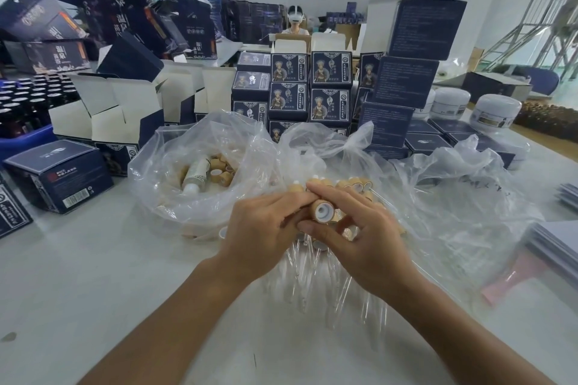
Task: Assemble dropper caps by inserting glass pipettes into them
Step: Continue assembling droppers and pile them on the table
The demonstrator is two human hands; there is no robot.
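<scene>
Where both hands meet at frame centre, the right hand (356, 228) pinches a tan dropper cap (322, 211), white underside toward the camera; the left hand (266, 228) curls against it at nine o'clock. Glass pipettes (309, 284) lie at six o'clock on the white table (109, 291).

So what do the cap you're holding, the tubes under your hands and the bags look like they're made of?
Cap: tan, matte shell with grain-like streaks, probably bamboo or a wood-look wrap, around a smooth white liner, likely plastic.
Pipettes: clear, glossy tubes with bright glints, consistent with glass, though clear plastic would look similar.
Bags: thin, crinkled, see-through film, most likely polythene.
</scene>
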